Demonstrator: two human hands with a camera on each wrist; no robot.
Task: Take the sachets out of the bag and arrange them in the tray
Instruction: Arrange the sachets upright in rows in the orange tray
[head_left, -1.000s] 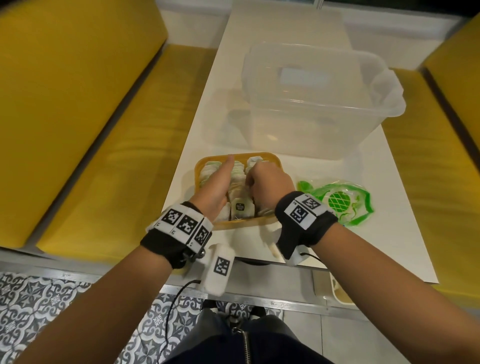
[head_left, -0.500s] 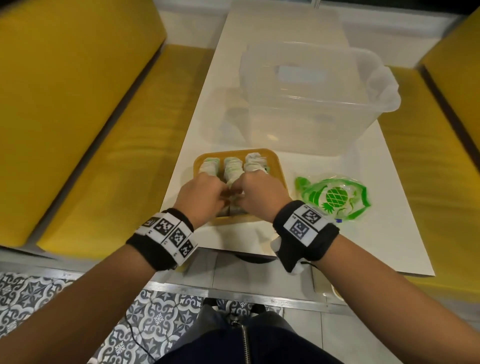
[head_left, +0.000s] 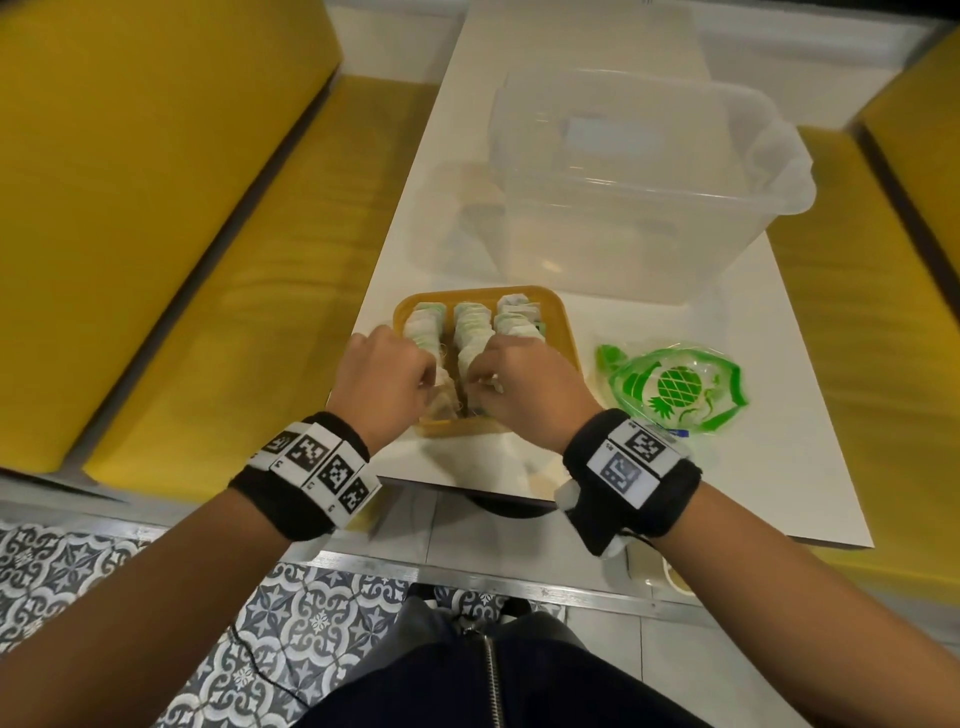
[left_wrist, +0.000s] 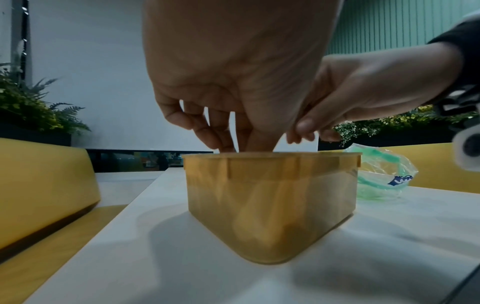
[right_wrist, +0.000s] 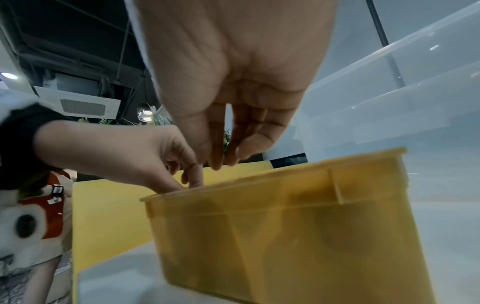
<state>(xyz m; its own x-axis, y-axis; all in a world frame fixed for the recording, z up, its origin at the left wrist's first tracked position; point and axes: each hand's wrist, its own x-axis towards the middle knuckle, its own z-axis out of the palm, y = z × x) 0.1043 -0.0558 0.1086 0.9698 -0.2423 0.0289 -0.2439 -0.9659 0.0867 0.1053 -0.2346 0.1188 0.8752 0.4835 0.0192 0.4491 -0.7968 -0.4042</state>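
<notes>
A yellow tray (head_left: 566, 332) stands near the front edge of the white table (head_left: 727, 483). It holds three rows of white-and-green sachets (head_left: 470, 327). My left hand (head_left: 434, 382) dips its fingers into the tray's near end, and the rim hides the tips (left_wrist: 241, 147). My right hand (head_left: 480, 387) is beside it, thumb and fingertips drawn together just above the rim (right_wrist: 221, 162). No sachet shows between them. The green-printed clear bag (head_left: 675, 387) lies flat to the right of the tray.
A large clear plastic bin (head_left: 639, 208) stands right behind the tray. Yellow benches (head_left: 234, 260) flank the table on both sides. The table's front edge is just below my wrists, with patterned floor tiles beneath.
A second ago my left hand reached flat over the left row. It then drew back to meet the right hand at the tray's near end. Now the hands are slightly apart.
</notes>
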